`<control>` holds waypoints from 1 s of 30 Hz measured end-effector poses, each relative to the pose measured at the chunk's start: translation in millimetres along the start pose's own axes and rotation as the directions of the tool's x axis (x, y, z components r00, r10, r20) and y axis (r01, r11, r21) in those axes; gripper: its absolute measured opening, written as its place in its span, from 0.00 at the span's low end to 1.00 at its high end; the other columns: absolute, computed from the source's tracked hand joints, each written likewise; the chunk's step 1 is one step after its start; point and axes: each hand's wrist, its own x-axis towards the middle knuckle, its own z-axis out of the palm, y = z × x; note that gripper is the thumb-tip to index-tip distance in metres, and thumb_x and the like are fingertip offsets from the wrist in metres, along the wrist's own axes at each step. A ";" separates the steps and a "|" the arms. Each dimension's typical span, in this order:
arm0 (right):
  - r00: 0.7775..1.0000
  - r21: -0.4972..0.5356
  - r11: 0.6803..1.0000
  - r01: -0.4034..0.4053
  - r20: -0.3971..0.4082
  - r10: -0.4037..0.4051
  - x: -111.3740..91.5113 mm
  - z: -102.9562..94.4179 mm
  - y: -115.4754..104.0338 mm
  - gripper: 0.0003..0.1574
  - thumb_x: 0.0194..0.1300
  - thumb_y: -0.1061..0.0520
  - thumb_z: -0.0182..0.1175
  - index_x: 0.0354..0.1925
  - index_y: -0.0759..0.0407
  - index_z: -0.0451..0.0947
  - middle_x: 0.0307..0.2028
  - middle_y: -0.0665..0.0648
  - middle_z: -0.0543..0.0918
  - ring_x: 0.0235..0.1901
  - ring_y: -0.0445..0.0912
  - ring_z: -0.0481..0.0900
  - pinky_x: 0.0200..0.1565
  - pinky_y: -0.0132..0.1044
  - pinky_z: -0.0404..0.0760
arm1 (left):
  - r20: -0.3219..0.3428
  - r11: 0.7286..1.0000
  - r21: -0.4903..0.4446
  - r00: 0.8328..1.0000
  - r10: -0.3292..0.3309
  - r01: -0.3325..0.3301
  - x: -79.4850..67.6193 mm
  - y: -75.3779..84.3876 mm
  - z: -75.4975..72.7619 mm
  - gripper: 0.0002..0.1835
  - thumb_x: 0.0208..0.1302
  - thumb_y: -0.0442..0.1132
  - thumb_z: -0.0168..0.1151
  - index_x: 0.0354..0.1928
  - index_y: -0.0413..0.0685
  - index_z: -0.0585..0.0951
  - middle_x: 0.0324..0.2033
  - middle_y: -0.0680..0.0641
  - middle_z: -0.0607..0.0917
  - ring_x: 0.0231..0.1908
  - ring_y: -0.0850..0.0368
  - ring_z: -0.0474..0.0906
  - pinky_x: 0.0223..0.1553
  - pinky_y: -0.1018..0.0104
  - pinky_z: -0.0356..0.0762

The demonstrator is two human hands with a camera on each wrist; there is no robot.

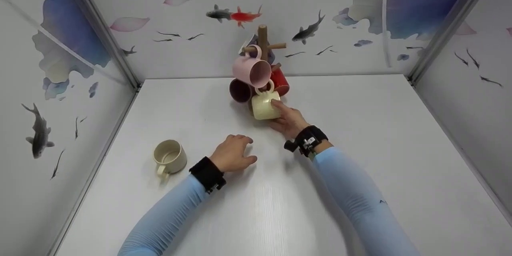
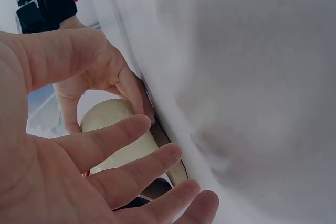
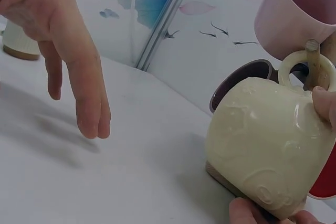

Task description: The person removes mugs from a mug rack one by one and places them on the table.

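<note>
A pale yellow mug (image 1: 264,106) with raised patterns hangs by its handle over a peg of the wooden mug tree (image 1: 262,34). My right hand (image 1: 291,120) grips this mug by its side, thumb on one face and fingers underneath, as the right wrist view shows. Over the table in front of the tree, my left hand (image 1: 234,154) is held with fingers extended and holds nothing. In the left wrist view its spread fingers (image 2: 131,177) overlap the yellow mug (image 2: 113,129).
On the tree hang a pink mug (image 1: 250,70), a dark mug (image 1: 240,91), a red mug (image 1: 281,82) and a partly hidden one behind. A cream mug (image 1: 171,156) stands upright on the white table (image 1: 380,148) at the left. Printed wall panels (image 1: 340,48) enclose the table.
</note>
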 end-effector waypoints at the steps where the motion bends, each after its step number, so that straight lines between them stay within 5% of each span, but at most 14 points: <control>1: 1.000 0.011 1.000 0.000 -0.001 0.000 0.0 1.9 1.0 0.62 0.70 0.44 0.79 0.86 0.61 0.56 0.82 0.67 0.70 0.81 0.59 0.75 0.78 0.52 0.80 | -0.003 1.000 -0.002 1.000 0.006 -0.006 0.0 0.2 0.5 0.32 0.73 0.51 0.70 0.71 0.38 0.83 0.71 0.35 0.85 0.74 0.30 0.77 0.75 0.38 0.78; 9: 0.999 0.017 1.000 0.009 -0.036 -0.009 -5.5 12.4 3.5 0.64 0.68 0.45 0.80 0.86 0.60 0.54 0.81 0.64 0.68 0.79 0.57 0.74 0.79 0.52 0.78 | -0.021 0.999 0.032 0.999 0.043 -0.043 1.3 1.3 3.7 0.29 0.74 0.50 0.71 0.68 0.38 0.85 0.65 0.33 0.89 0.67 0.28 0.81 0.69 0.36 0.82; 13: 0.998 0.000 1.000 0.028 -0.058 -0.028 -7.4 15.8 4.3 0.60 0.68 0.46 0.79 0.83 0.60 0.57 0.74 0.62 0.71 0.70 0.54 0.77 0.76 0.49 0.81 | -0.022 0.998 0.037 0.999 0.042 -0.041 0.4 0.4 4.2 0.29 0.73 0.50 0.71 0.67 0.38 0.85 0.63 0.33 0.90 0.65 0.29 0.82 0.67 0.35 0.84; 17: 0.988 -0.052 0.995 0.084 -0.124 -0.090 -9.1 19.3 7.0 0.50 0.65 0.43 0.79 0.73 0.61 0.67 0.59 0.58 0.78 0.50 0.48 0.80 0.55 0.40 0.86 | -0.024 0.999 0.032 0.999 0.039 -0.038 -0.3 -0.3 4.8 0.29 0.73 0.51 0.71 0.67 0.38 0.86 0.63 0.33 0.90 0.65 0.28 0.83 0.65 0.34 0.85; 22: 0.949 -0.166 0.972 0.165 -0.241 -0.202 -12.2 20.9 10.3 0.41 0.60 0.38 0.80 0.59 0.59 0.74 0.42 0.53 0.77 0.33 0.43 0.73 0.35 0.35 0.76 | -0.030 0.998 0.033 0.998 0.047 -0.046 0.9 -0.6 5.9 0.28 0.73 0.50 0.71 0.66 0.38 0.86 0.62 0.34 0.90 0.64 0.27 0.83 0.63 0.34 0.86; 26: 0.912 -0.234 0.945 0.230 -0.288 -0.294 -13.4 18.8 10.1 0.47 0.59 0.35 0.80 0.63 0.62 0.76 0.46 0.53 0.79 0.40 0.44 0.76 0.43 0.37 0.77 | -0.031 0.998 0.038 0.999 0.043 -0.042 1.1 -1.4 7.0 0.28 0.73 0.51 0.71 0.66 0.39 0.87 0.62 0.34 0.90 0.64 0.28 0.84 0.62 0.34 0.86; 30: 0.891 -0.280 0.924 0.262 -0.297 -0.343 -12.8 15.7 8.6 0.57 0.60 0.33 0.79 0.73 0.66 0.74 0.61 0.59 0.83 0.56 0.49 0.80 0.60 0.42 0.80 | -0.035 0.999 0.031 0.999 0.034 -0.033 -0.5 -2.6 7.7 0.27 0.72 0.50 0.72 0.65 0.39 0.88 0.61 0.34 0.91 0.63 0.29 0.84 0.61 0.34 0.87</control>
